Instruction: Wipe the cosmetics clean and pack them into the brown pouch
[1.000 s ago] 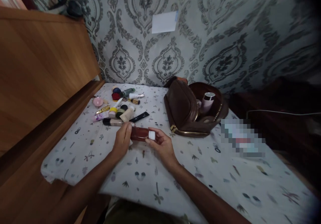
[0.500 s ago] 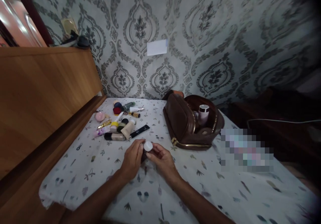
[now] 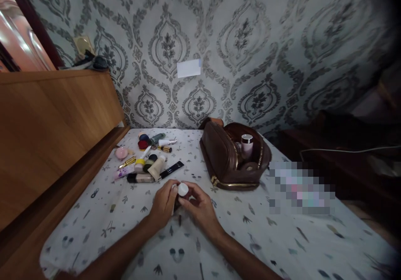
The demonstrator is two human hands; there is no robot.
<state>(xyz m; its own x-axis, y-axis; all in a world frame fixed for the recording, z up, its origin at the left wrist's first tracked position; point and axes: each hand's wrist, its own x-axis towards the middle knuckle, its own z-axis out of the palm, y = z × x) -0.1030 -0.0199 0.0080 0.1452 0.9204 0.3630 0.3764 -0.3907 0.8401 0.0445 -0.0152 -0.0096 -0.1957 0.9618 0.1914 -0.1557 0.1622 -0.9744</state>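
Observation:
My left hand [image 3: 163, 204] is closed around a small dark container, most of it hidden by the fingers. Its round white cap [image 3: 183, 189] points up toward me. The thumb and fingers of my right hand [image 3: 202, 211] curl about the cap's right side, pinching it. Just beyond the hands lie a black tube [image 3: 171, 169], a beige tube [image 3: 157, 168] and a foundation bottle with a black cap [image 3: 140, 178]. To the right stands an open brown cosmetic bag [image 3: 216, 152] with a pink bottle [image 3: 247, 147] upright inside.
More cosmetics lie at the back left, among them a pink round item [image 3: 121, 152], a red-lidded pot [image 3: 143, 145] and a gold tube [image 3: 127, 163]. A wooden panel [image 3: 62, 133] borders the left side. A blurred-out item [image 3: 300, 190] rests on the patterned cloth [image 3: 238, 238] at right.
The camera view has tilted up and shifted slightly right. Both hands stay at the white-capped container; the right fingers sit a little more open around the cap.

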